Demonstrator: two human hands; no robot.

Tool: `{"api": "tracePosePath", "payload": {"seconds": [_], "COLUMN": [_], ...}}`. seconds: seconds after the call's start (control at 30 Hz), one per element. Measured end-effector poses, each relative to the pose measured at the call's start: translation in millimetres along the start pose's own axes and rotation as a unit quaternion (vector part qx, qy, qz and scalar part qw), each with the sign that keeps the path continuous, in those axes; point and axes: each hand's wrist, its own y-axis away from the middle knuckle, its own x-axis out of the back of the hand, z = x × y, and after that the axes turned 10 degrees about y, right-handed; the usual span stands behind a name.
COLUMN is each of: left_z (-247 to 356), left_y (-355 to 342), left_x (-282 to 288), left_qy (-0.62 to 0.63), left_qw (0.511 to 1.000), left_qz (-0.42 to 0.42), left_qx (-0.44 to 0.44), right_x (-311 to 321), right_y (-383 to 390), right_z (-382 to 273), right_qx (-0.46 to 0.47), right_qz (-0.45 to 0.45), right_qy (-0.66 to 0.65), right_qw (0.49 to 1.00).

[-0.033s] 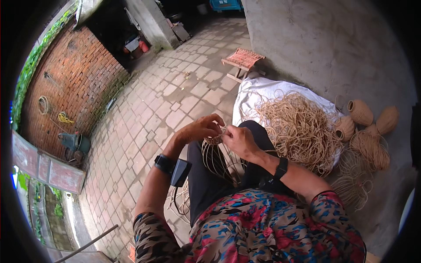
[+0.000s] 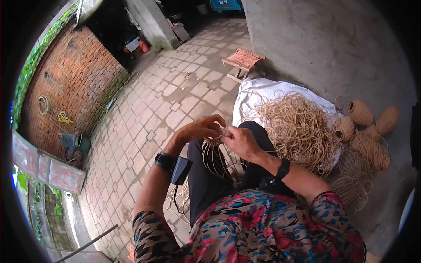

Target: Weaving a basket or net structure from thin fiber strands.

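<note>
A small woven piece of tan cord (image 2: 214, 140) is held up between my knees, with long loose loops of strand (image 2: 211, 164) hanging beneath it. The fingers of my left hand (image 2: 206, 129) curl over its top from the left. My right hand (image 2: 239, 142) pinches at its right side, close to the left fingertips, where short strands show. Exactly which strand each finger grips is too small to make out.
A white sheet (image 2: 245, 98) bears a tangled heap of tan cord (image 2: 298, 129). Several woven vessels (image 2: 360, 111) and cord coils (image 2: 368, 151) lie at right. A low slatted stool (image 2: 242, 59) stands by the grey wall (image 2: 329, 39). A brick wall (image 2: 70, 79) bounds the left.
</note>
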Motion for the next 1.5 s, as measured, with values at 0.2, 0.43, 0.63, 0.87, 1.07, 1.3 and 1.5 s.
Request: {"api": "tracePosePath", "payload": {"seconds": [0.2,0.43,0.63,0.87,1.07,1.3,1.5], "left_z": [-0.4,-4.7,-53.0,-127.7,-132.8,-94.4,-24.7], "left_y": [-15.7,-17.8,33.8,298.2,442.0,405.5,259.7], "left_x": [-3.0,-9.5,38.0,152.3,128.0,76.4,24.9], "left_qy": [-0.09,-0.008,-0.232,0.447,0.431,0.313,-0.046], "left_qw": [0.995,0.999,0.776,0.603,0.501,0.625,0.828], "left_qz": [0.028,0.038,0.574,0.632,0.694,0.699,0.54], "left_qx": [0.046,0.003,-0.121,-0.194,-0.286,-0.152,0.145], "right_x": [22.8,13.9,45.9,43.8,13.0,4.0,42.2], "right_y": [12.5,-1.7,-6.5,-28.3,-43.1,-69.9,-57.6], "right_z": [14.1,9.8,27.6,30.8,-3.3,-15.2,-4.0], "right_qx": [-0.007,0.024,0.031,0.091,0.229,0.118,0.073], "right_qz": [-0.093,-0.043,0.053,0.112,-0.016,-0.185,-0.183], "right_qy": [0.008,-0.031,-0.053,0.005,0.095,-0.068,-0.198], "right_qw": [0.996,0.998,0.997,0.99,0.969,0.973,0.96]}}
